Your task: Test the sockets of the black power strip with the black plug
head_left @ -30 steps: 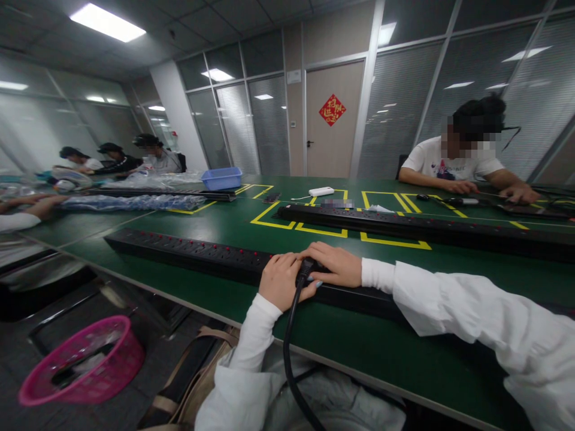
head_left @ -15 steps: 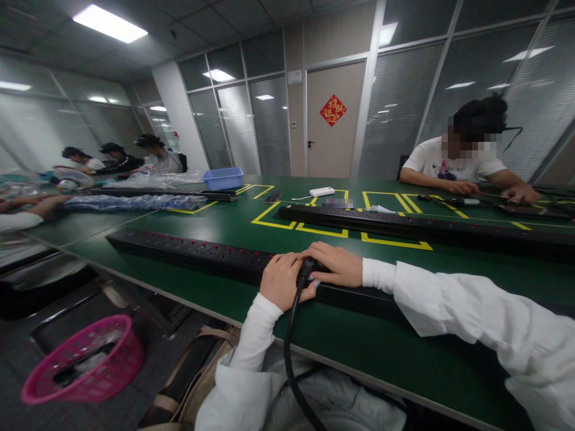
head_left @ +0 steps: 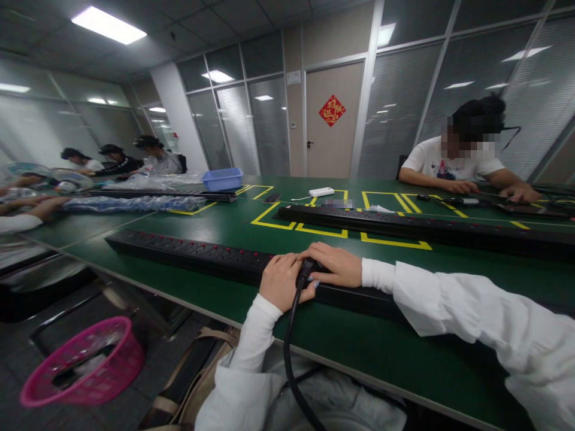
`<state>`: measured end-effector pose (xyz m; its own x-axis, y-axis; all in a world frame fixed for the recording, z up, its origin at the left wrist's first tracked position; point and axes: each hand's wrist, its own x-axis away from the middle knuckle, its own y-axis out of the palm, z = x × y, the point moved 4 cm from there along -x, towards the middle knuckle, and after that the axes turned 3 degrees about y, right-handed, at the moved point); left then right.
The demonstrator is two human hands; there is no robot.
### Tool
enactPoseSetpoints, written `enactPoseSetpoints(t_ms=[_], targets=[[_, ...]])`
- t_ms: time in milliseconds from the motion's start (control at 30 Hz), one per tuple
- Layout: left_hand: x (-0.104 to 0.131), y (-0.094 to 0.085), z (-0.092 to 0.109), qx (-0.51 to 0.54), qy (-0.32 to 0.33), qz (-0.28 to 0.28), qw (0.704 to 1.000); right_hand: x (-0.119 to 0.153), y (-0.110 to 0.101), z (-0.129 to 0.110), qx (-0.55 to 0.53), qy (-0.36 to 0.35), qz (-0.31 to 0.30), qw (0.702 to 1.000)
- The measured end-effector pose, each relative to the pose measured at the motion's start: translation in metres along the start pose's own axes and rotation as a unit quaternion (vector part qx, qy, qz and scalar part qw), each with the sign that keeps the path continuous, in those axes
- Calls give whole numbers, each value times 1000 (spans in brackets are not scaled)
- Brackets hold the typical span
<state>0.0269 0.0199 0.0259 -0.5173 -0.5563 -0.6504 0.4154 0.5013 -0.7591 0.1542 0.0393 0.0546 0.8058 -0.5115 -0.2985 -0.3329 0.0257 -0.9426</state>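
At frame centre we noted the left hand point(head_left: 279, 280) and right hand point(head_left: 336, 264) pinching the black plug point(head_left: 306, 269) between bent fingers, over the power strip point(head_left: 197, 252). Plug already at the strip, we judged — full seating, hidden by fingers, we couldn't confirm.

Both hands point(head_left: 279, 282) close together

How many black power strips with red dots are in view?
2: the near strip, beneath the left hand and right hand; the far strip, behind it toward the right. The dark bars at back left are too unclear to count; more may be hidden.
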Motion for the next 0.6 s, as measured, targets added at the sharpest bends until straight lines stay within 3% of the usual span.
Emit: enactPoseSetpoints(t_ms=[600], targets=[[1, 0, -3, 2, 16, -13, 1000, 1, 1, 1, 5, 2, -2, 1000]])
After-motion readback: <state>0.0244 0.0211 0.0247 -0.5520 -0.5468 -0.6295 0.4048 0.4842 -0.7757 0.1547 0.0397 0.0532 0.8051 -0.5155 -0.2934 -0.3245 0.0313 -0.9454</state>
